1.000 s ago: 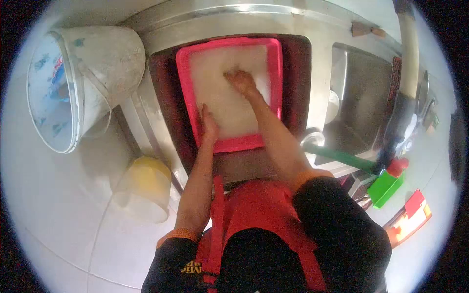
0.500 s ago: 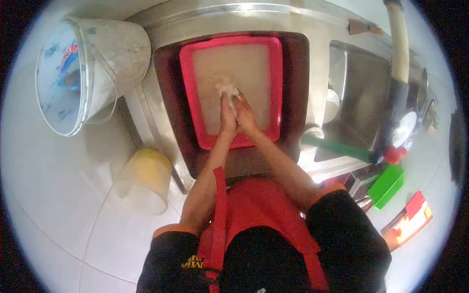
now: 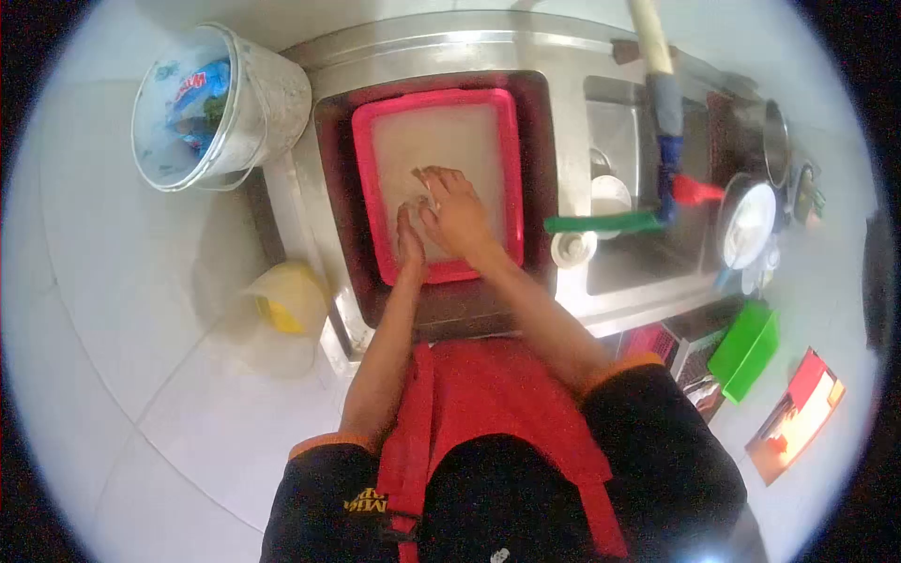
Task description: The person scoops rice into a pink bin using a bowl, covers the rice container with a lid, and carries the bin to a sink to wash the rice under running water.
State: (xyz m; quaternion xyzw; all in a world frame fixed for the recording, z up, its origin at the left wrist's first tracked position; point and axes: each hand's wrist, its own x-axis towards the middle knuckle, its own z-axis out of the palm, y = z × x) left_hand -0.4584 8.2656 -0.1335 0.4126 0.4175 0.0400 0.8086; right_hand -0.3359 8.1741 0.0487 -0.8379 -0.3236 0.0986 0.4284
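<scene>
A pink basin point(image 3: 514, 178) holds cloudy whitish water point(image 3: 413, 131) and sits inside the dark sink point(image 3: 338, 188). Both hands are over it, at the water's surface. My right hand point(image 3: 460, 214) is stretched across the middle of the basin, palm down, with its fingers extended and some pale wet bits near the fingertips. Just left of it and lower, my left hand point(image 3: 410, 244) points upward with its fingers straight and partly in the water. Between the hands is a little whitish matter, perhaps wet grains, too blurred to name for certain.
At the left stand a white bucket point(image 3: 272, 103) with a blue packet inside and a translucent yellowish container point(image 3: 282, 328). A green-and-white tap pipe point(image 3: 601, 223) crosses the second sink point(image 3: 638, 258) at the right. White bowls point(image 3: 749, 225) and a green tray point(image 3: 744, 352) lie farther right.
The hands were pressed together around a whitish clump; now they are apart, the right hand higher and flatter, the left lower. The clump no longer shows. The camera view has shifted slightly.
</scene>
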